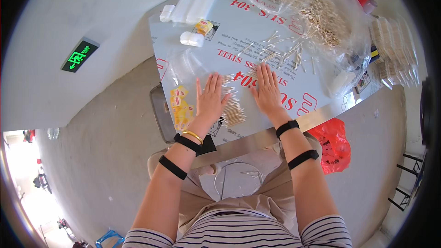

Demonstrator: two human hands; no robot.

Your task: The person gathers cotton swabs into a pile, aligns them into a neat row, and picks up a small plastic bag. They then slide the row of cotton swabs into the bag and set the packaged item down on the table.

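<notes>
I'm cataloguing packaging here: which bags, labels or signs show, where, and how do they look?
Exit sign: left wall, dark rectangle, green glow.
Clear bag: table's far right, full of cotton swabs.
Small bag: beside left hand, yellow pieces inside.
Red bag: hanging below the table edge.

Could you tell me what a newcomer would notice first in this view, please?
Both hands lie flat on the metal table: the left hand and the right hand flank a bundle of cotton swabs. At the far right, a clear plastic bag holds a big heap of swabs, and a red plastic bag hangs below the table's near edge.
</notes>
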